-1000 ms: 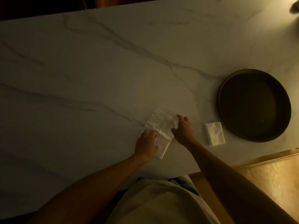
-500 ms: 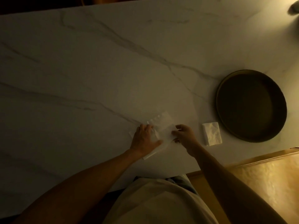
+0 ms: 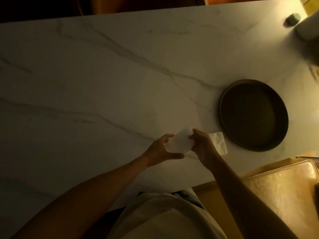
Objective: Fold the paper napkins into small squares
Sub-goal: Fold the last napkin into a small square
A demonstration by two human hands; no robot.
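Observation:
A white paper napkin (image 3: 180, 142), partly folded, is held between both hands just above the marble table (image 3: 103, 83) near its front edge. My left hand (image 3: 159, 150) grips its left side with thumb below and fingers curled over the top. My right hand (image 3: 202, 145) pinches its right edge. A second napkin (image 3: 218, 143), folded into a small square, lies flat on the table just right of my right hand.
A dark round tray (image 3: 253, 115) sits to the right of the folded napkin. A small dark object (image 3: 292, 19) and a pale cylinder (image 3: 309, 26) stand at the far right corner. A golden chair seat (image 3: 283, 195) is below the table edge, right.
The napkin was pressed flat on the table under both hands; now it is folded smaller and both hands hold it between them, closer together.

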